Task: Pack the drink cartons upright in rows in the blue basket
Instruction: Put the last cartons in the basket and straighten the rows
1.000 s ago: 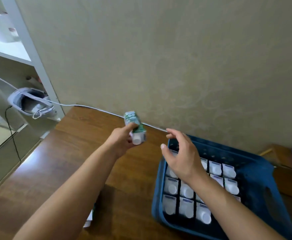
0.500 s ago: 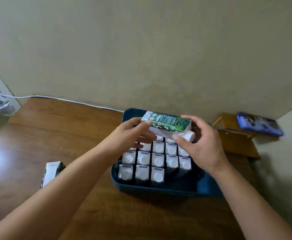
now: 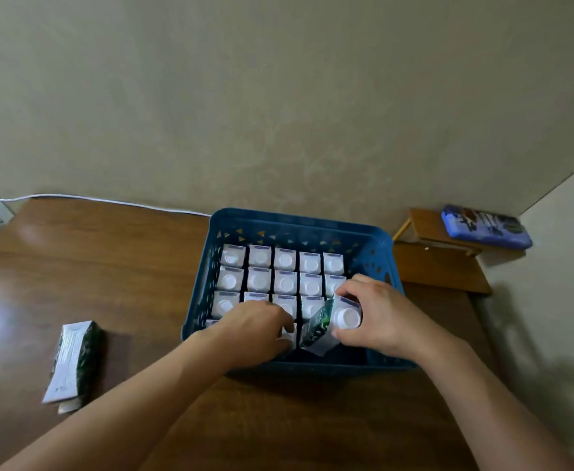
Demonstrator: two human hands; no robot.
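Head view looks down on a blue basket (image 3: 377, 246) that sits on a brown wooden table (image 3: 115, 266) against a beige wall (image 3: 279, 96). Inside the basket, packed drink cartons (image 3: 285, 271) stand upright in neat rows, their white round caps facing up; the back two rows show five cartons each, and the nearer rows are partly covered by the hands. The right hand (image 3: 382, 316) has its fingers and thumb curled round one green drink carton (image 3: 330, 321), pinching it near its white cap; this carton is tilted, cap toward the right, and sits low in the near right part of the basket, just beside the standing rows, with its lower end hidden among them. The left hand (image 3: 255, 331) reaches over the near rim into the basket with its fingers bent down onto the near-row cartons, touching one just left of the tilted carton; whether it grips that carton or only presses on it cannot be told. Another drink carton (image 3: 75, 360) lies on its side on the table, well apart from the basket to the left. A white cable (image 3: 109, 199) runs along the foot of the wall. To the right of the basket, a small wooden stand (image 3: 442, 263) carries a blue patterned case (image 3: 486, 227) on its upper ledge.
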